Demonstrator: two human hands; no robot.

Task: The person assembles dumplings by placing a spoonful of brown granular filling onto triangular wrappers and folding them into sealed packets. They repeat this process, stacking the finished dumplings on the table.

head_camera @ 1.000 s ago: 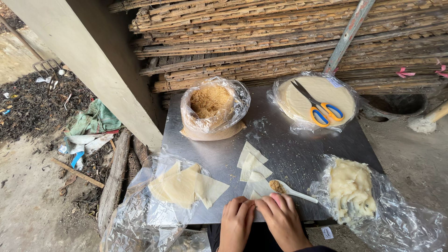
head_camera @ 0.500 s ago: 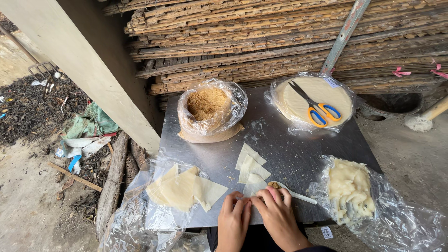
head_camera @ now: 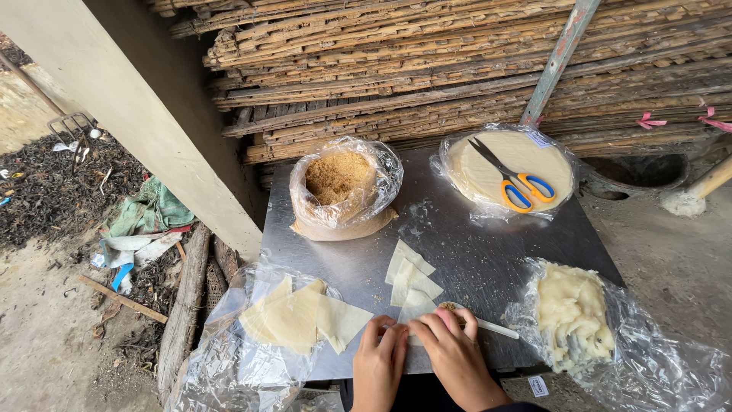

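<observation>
My left hand (head_camera: 379,360) and my right hand (head_camera: 451,351) press side by side on a pale triangular wrapper (head_camera: 415,311) at the near edge of the metal table (head_camera: 473,255). Fingers of both hands pinch and fold it. A white spoon (head_camera: 488,326) with brown filling lies just right of my right hand. More cut wrappers (head_camera: 408,268) lie in a row beyond my hands. A pile of wrapper pieces (head_camera: 301,314) sits on clear plastic to the left.
A plastic bag of brown crumbly filling (head_camera: 338,181) stands at the back left. Round wrappers in plastic (head_camera: 507,166) hold orange-and-blue scissors (head_camera: 509,179) at the back right. Folded pale pieces (head_camera: 573,313) lie on plastic at right. Stacked bamboo poles (head_camera: 427,69) rise behind.
Both hands have shifted slightly forward onto the near wrapper, the right hand's fingers now closer to the spoon's bowl. The camera view moved a little; the other things stay put.
</observation>
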